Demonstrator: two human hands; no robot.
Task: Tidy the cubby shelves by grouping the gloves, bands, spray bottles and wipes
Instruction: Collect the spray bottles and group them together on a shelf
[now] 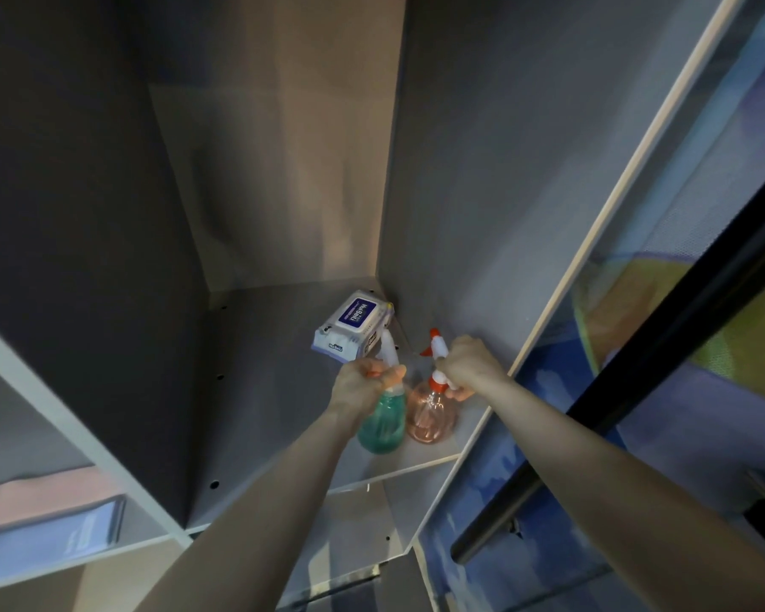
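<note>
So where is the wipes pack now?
The wipes pack lies in the back right corner of the shelf, just behind the green bottle.

wipes pack (353, 325) behind two spray bottles | left bottle (383, 424) beside right bottle (431, 415) | all on shelf (283, 390)

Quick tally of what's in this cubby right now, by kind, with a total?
Spray bottles: 2, the green spray bottle gripped by the left hand and the pink spray bottle gripped by the right hand.
Wipes packs: 1, the wipes pack in the back corner.
Total: 3
</note>
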